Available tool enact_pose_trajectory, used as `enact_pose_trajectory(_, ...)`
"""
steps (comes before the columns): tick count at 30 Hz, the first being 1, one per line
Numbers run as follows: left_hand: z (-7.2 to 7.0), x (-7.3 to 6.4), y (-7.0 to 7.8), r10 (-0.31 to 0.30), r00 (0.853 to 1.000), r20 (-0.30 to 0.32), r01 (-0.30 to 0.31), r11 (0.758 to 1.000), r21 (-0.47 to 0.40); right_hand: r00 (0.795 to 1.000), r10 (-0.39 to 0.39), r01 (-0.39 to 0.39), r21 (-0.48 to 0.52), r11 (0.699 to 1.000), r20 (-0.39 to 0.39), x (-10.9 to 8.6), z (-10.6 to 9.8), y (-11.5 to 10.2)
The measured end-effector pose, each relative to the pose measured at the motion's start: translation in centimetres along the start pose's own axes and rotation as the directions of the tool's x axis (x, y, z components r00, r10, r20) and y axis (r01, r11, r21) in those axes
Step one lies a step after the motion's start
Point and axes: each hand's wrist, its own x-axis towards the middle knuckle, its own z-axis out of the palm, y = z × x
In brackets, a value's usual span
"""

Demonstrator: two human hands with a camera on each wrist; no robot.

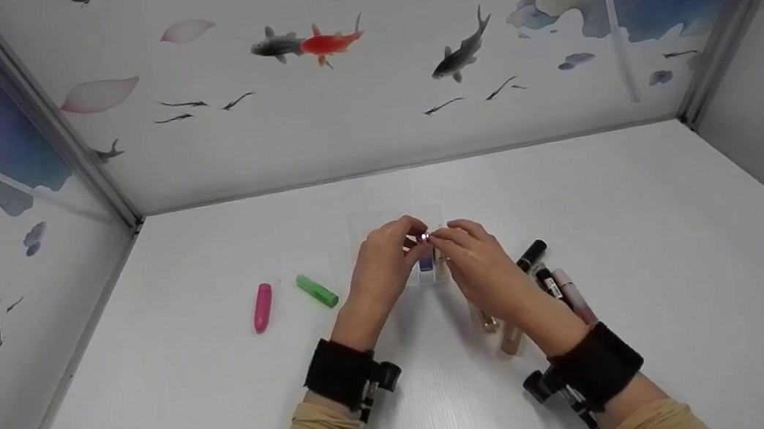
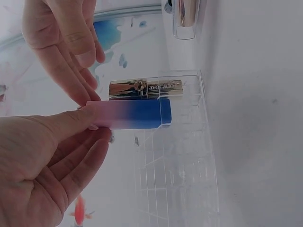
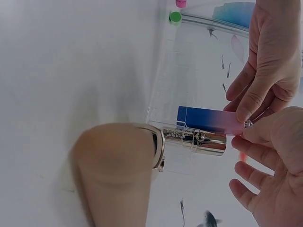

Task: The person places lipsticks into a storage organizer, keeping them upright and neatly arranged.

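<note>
Item, seen from my remote station: one left hand, thumb and fingers clamped on the pink end of a square pink-to-blue lipstick tube

Item: that tube, upright, its blue end below the left fingers and inside a clear compartmented organizer; I cannot tell whether it has reached the bottom

Item: one right hand, fingers extended and apart, the foremost tips at the tube's shiny knob

Item: one gold lipstick tube, upright in the organizer, just beside the blue tube and below the right fingers

Item, left of the left fingers on the white desk: one green capped tube; farther out, one pink capped tube

Item, to the right of the right fingers and nearer the person: one black tube, one black-and-white tube, one pale pink tube, lying near one another

Item, nearer the person than the right fingers, beside the forearm: one beige tube, partly hidden in my head view
</note>
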Motion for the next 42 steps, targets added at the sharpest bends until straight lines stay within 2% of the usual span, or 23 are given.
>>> enact_pose_trajectory(9, 0.03, -0.04, 0.14, -0.036, 0.998, 0.050, 0.036, 0.999, 0.017, 1.000, -0.006, 0.006, -0.021, 1.000, 0.018, -0.17, 0.18, 0.16)
enact_pose_trajectory(23, 0.60, 0.04, -0.13, -0.052, 0.997, 0.060, 0.050, 0.998, 0.050, 0.999, -0.003, 0.004, -0.026, 1.000, 0.046, -0.25, 0.50, 0.23)
enact_pose_trajectory(32, 0.88, -0.06, -0.36, -0.058, 0.997, 0.053, 0.056, 0.998, 0.035, 0.994, 0.009, -0.004, -0.043, 0.999, 0.106, -0.46, 0.45, 0.11)
enact_pose_trajectory(39, 0.84, -0.05, -0.36, -0.058, 0.996, 0.062, 0.056, 0.998, 0.040, 0.982, 0.039, -0.027, -0.068, 0.997, 0.184, -0.45, 0.06, -0.08)
enact_pose_trajectory(42, 0.84, -0.05, -0.40, -0.064, 0.996, 0.066, 0.061, 0.997, 0.042, 0.980, 0.038, -0.024, -0.073, 0.997, 0.195, -0.46, 0.05, -0.06)
